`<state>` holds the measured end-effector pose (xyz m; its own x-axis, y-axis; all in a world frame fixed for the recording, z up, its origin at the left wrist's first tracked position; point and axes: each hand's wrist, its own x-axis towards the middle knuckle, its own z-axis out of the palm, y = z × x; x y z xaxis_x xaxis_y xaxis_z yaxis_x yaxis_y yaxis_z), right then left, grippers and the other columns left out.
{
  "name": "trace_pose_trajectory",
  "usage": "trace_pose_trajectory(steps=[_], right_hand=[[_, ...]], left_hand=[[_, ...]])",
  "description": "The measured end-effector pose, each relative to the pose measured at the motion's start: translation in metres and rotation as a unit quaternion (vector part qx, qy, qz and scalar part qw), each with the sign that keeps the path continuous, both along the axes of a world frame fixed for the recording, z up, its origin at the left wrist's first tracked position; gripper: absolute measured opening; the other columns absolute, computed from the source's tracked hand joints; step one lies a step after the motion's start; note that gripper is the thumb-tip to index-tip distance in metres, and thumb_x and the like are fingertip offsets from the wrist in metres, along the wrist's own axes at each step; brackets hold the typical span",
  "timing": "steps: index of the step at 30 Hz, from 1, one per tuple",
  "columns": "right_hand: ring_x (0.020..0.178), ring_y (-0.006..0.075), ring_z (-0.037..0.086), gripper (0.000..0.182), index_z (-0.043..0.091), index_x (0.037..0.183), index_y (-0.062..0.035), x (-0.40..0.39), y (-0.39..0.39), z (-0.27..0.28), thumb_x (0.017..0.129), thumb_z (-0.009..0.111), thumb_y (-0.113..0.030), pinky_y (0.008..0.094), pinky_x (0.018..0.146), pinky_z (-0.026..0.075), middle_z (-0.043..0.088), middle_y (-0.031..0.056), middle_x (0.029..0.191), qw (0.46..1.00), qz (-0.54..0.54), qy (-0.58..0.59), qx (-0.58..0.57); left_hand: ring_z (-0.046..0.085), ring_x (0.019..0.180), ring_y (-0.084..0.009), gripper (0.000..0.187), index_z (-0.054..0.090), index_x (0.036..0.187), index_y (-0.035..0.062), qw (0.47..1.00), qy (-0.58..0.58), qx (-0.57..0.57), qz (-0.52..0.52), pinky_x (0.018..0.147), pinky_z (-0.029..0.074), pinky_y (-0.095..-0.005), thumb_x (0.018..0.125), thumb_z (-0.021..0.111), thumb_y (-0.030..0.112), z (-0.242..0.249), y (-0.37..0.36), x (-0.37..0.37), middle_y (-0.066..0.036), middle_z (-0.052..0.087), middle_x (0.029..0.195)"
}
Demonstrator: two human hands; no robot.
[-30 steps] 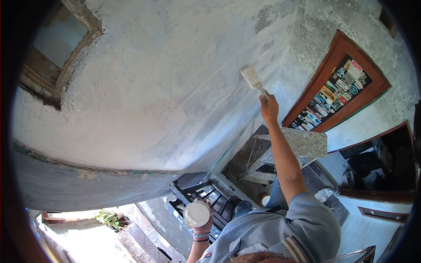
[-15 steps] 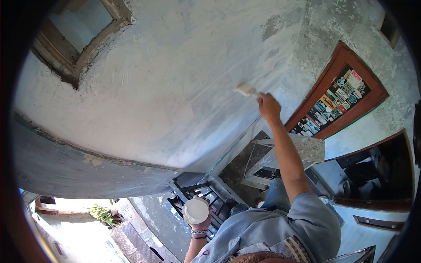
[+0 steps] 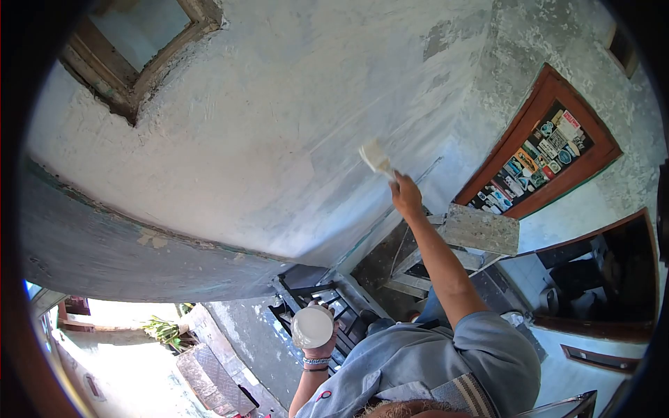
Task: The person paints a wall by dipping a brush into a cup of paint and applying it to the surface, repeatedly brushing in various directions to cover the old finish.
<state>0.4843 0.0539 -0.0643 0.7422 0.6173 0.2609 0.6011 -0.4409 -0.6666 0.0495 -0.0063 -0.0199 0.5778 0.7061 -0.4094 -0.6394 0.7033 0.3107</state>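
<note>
My right hand (image 3: 406, 196) is closed around the handle of a paintbrush (image 3: 376, 156), arm stretched out toward the wall. The brush's pale, wide bristles overlap the patchy white and grey wall (image 3: 237, 139) and point up and left. Low in the view, my left hand (image 3: 320, 353) grips a round container (image 3: 313, 328) from beneath and the side. White paint or a similar white liquid shows at its top. Bracelets circle the left wrist.
A rough-edged window frame (image 3: 132, 87) is at upper left. To the right stand a brown-framed door panel (image 3: 533, 164) covered in stickers and a worn wooden bench (image 3: 481, 230). Below me is a black metal rack (image 3: 296, 296). A green plant (image 3: 164, 331) grows at lower left.
My right hand has moved left and down with the paintbrush, whose bristles now angle more upward. The left hand keeps hold of the container in nearly the same place.
</note>
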Motion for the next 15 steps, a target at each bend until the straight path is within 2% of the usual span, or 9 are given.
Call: trace_pose_trajectory(steps=[3, 6, 8, 11, 13, 15], right_hand=[[0.092, 0.0381, 0.064, 0.035, 0.063, 0.122, -0.0088, -0.007, -0.035, -0.072, 0.092, 0.059, -0.026, 0.0485, 0.080, 0.051, 0.064, 0.0190, 0.101, 0.987, 0.008, 0.032, -0.156], [0.093, 0.0377, 0.064, 0.034, 0.064, 0.120, -0.0094, -0.006, -0.042, -0.086, 0.092, 0.058, -0.027, 0.0494, 0.080, 0.051, 0.064, 0.0170, 0.101, 0.972, 0.000, 0.043, -0.230], [0.092, 0.0374, 0.064, 0.033, 0.064, 0.120, -0.0096, 0.000, -0.031, -0.060, 0.093, 0.057, -0.027, 0.0489, 0.079, 0.051, 0.064, 0.0157, 0.101, 0.982, 0.017, 0.014, -0.186], [0.085, 0.0360, 0.064, 0.033, 0.064, 0.122, -0.0092, 0.001, -0.013, 0.021, 0.094, 0.057, -0.025, 0.0464, 0.073, 0.051, 0.064, 0.0142, 0.098, 0.996, -0.003, -0.030, -0.083], [0.085, 0.0343, 0.064, 0.032, 0.062, 0.122, -0.0098, -0.003, -0.025, 0.057, 0.093, 0.059, -0.023, 0.0446, 0.070, 0.052, 0.062, 0.0131, 0.096, 1.000, -0.002, -0.019, -0.016], [0.084, 0.0330, 0.064, 0.032, 0.061, 0.123, -0.0099, -0.006, -0.027, 0.058, 0.093, 0.060, -0.021, 0.0430, 0.068, 0.052, 0.061, 0.0125, 0.095, 0.997, -0.005, -0.011, 0.077]], left_hand=[[0.059, 0.114, -0.0326, 0.059, 0.051, 0.133, 0.0097, 1.000, 0.013, -0.003, 0.007, 0.078, 0.058, -0.0459, 0.092, 0.052, 0.052, -0.002, -0.003, -0.003, -0.012, 0.062, 0.121], [0.059, 0.114, -0.0332, 0.062, 0.052, 0.133, 0.0098, 1.000, 0.023, -0.004, 0.003, 0.079, 0.058, -0.0454, 0.092, 0.050, 0.056, -0.009, -0.006, -0.006, -0.013, 0.062, 0.121], [0.059, 0.115, -0.0337, 0.063, 0.052, 0.133, 0.0099, 1.000, 0.020, -0.010, -0.002, 0.079, 0.057, -0.0451, 0.092, 0.048, 0.058, -0.012, -0.005, -0.006, -0.013, 0.062, 0.121], [0.059, 0.115, -0.0343, 0.065, 0.053, 0.133, 0.0102, 1.000, 0.017, -0.024, -0.002, 0.080, 0.057, -0.0450, 0.092, 0.047, 0.060, -0.017, -0.005, -0.003, -0.013, 0.062, 0.121], [0.059, 0.114, -0.0344, 0.065, 0.053, 0.133, 0.0102, 0.999, 0.025, -0.030, -0.002, 0.080, 0.057, -0.0453, 0.092, 0.047, 0.061, -0.022, -0.008, -0.006, -0.013, 0.061, 0.122], [0.059, 0.113, -0.0345, 0.066, 0.053, 0.133, 0.0103, 0.999, 0.011, -0.039, -0.003, 0.080, 0.057, -0.0456, 0.092, 0.046, 0.061, -0.027, -0.008, -0.005, -0.013, 0.061, 0.123]])
